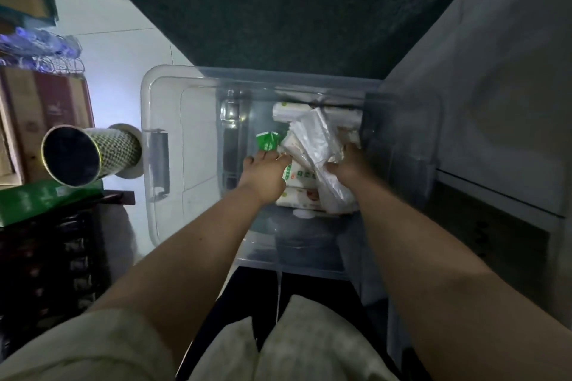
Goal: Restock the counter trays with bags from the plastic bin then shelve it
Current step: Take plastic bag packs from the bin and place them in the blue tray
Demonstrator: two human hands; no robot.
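Note:
A clear plastic bin (161, 93) sits on the pale floor below me, half under a dark counter. Inside on its right lies a pile of white bag packs (301, 176) with green and orange print, and a small green packet (267, 141). My left hand (263, 176) rests on the pile with fingers closed around the edge of a printed pack. My right hand (345, 164) grips a bundle of clear plastic bags (318, 139) lifted at a slant above the pile. Both forearms reach down into the bin.
The dark counter top (278, 9) overhangs the bin's far side. A grey cabinet (495, 102) stands close on the right. On the left are a patterned tube (93, 155), a green box (40, 201), cardboard boxes (40, 114) and a dark crate (52, 272).

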